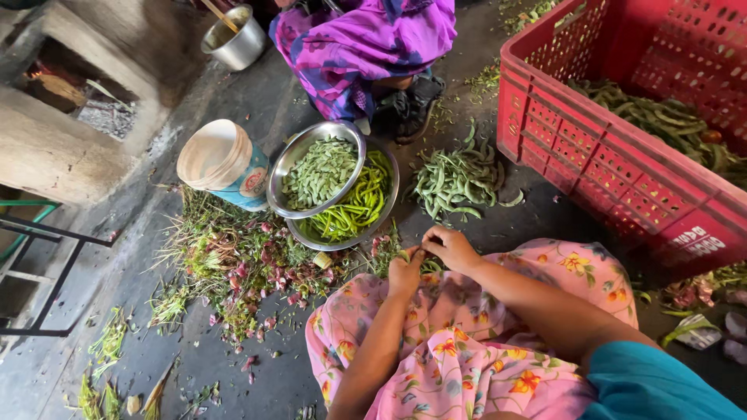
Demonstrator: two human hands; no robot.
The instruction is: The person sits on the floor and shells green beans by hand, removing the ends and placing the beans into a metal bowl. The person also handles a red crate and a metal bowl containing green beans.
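We pinch a green bean pod (420,255) between left hand (405,271) and right hand (451,247), fingers pressed together on it, near the steel bowls (311,225) and bean pile (459,183).

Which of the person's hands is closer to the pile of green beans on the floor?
Right. The right hand sits just below the bean pile; the left hand is lower and further left, over the floral cloth.
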